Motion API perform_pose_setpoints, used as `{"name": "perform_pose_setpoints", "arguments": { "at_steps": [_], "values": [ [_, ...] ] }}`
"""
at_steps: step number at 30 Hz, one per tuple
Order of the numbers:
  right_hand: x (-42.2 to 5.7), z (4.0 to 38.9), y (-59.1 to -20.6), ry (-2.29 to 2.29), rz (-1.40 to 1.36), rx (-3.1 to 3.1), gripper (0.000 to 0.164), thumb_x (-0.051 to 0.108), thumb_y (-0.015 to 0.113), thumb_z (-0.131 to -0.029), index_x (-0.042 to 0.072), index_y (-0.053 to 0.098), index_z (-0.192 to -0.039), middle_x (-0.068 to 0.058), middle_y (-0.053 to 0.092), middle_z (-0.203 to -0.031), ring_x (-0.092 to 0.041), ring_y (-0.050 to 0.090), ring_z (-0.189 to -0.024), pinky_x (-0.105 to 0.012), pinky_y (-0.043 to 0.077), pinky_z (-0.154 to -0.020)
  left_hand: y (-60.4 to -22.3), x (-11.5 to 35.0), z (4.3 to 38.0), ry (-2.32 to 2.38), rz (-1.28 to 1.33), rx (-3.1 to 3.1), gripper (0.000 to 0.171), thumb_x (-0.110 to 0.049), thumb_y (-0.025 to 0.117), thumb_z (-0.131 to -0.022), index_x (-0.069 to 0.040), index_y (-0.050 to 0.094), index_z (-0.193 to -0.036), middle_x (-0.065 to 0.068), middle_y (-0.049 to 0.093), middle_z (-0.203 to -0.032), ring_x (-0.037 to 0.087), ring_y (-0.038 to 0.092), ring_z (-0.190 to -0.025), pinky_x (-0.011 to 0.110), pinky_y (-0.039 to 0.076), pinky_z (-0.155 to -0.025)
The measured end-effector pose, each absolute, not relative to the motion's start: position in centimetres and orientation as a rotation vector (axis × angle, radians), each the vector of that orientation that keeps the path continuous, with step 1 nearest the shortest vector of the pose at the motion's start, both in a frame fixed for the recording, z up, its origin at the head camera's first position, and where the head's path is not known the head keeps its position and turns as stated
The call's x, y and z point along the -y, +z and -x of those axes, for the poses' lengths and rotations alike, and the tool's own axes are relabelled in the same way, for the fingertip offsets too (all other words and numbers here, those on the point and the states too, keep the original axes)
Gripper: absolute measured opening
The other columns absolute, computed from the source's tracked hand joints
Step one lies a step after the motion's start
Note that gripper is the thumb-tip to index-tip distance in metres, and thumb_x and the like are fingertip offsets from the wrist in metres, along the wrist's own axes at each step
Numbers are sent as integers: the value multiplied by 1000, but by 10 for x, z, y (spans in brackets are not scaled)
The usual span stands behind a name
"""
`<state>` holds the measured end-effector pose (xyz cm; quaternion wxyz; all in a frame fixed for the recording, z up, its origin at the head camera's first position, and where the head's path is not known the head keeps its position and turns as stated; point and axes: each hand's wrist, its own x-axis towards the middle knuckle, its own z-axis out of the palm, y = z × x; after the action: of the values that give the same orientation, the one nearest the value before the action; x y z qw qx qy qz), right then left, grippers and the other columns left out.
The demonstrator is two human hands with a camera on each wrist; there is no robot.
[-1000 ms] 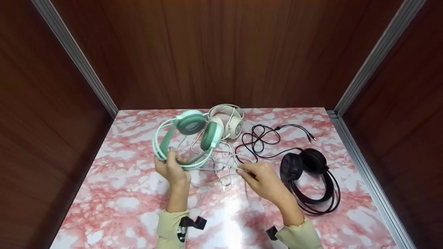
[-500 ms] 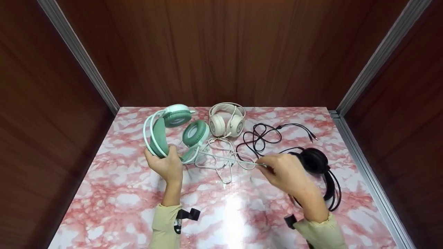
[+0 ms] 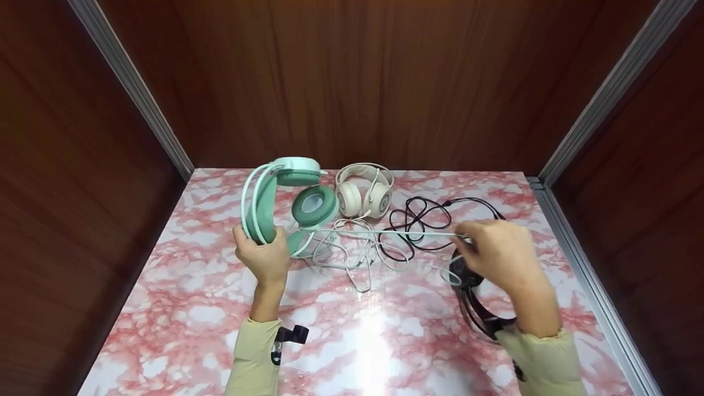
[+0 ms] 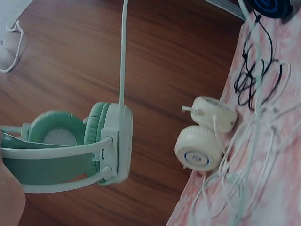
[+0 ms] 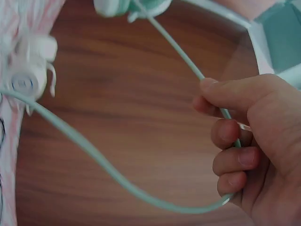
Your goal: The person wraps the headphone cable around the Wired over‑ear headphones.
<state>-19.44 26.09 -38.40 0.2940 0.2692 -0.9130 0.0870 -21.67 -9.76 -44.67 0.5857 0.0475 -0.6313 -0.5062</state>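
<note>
My left hand [image 3: 263, 257] grips the headband of the mint-green headphones [image 3: 259, 206], raised at the left with green ear pads facing inward. From their lower ear cup a pale green cable [image 3: 396, 232] runs taut to the right. My right hand [image 3: 498, 253] pinches that cable between thumb and forefinger, the other fingers curled round it. In the right wrist view, a slack length of the cable [image 5: 108, 165] loops away below the hand. Cream headphones [image 3: 363, 192] stand at the back middle. The black headphones [image 3: 466, 269] at the right are partly hidden behind my right hand and forearm.
White cables [image 3: 357, 250] lie tangled in the middle of the pink marbled table [image 3: 198, 313]. A coiled black cable [image 3: 421, 217] lies right of the cream headphones. Brown wood panels [image 3: 352, 82] enclose the back and both sides.
My right hand has moved right and away from me, drawing the pale green cable out longer and straighter. The left hand has tilted the mint-green headphones, keeping its grip.
</note>
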Motion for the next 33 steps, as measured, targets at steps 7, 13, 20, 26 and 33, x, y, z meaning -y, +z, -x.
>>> {"name": "perform_pose_setpoints", "arguments": {
  "at_steps": [7,13,20,26,33],
  "values": [
    [-291,185,-370,187,-677,2260,29,41,69,-85,17,65,-68,6,46,-47,-18,40,-37,-35,25,-34,-445,106,217,-1061,-131,1509,27,22,61,-63,11,50,-85,19,48,-61,23,35,-52,37,33,-51],
    [-302,183,-353,214,-645,2114,36,41,60,-91,11,68,-73,2,49,-50,-17,44,-39,-39,30,-34,-456,126,230,-1051,-147,1532,29,20,65,-66,11,53,-91,21,52,-64,30,38,-54,43,35,-53],
    [-291,177,-327,346,-419,1617,66,67,75,-68,10,49,-47,-3,36,-42,-24,24,-32,-34,8,-40,-470,128,236,-1075,-88,1622,28,10,67,-66,5,54,-91,9,47,-59,24,37,-51,38,35,-51],
    [-286,182,-310,434,-333,1400,75,73,81,-47,7,46,-42,-7,31,-39,-27,18,-35,-28,6,-51,-459,121,230,-1153,25,1745,27,5,67,-66,4,55,-91,8,51,-62,22,43,-53,37,39,-51],
    [-273,203,-289,477,-322,1429,81,81,75,-46,5,45,-43,-9,34,-40,-28,22,-36,-31,9,-50,-457,115,227,-1218,306,2044,38,2,73,-65,0,58,-99,11,63,-69,23,59,-59,39,50,-54]
  ]
}}
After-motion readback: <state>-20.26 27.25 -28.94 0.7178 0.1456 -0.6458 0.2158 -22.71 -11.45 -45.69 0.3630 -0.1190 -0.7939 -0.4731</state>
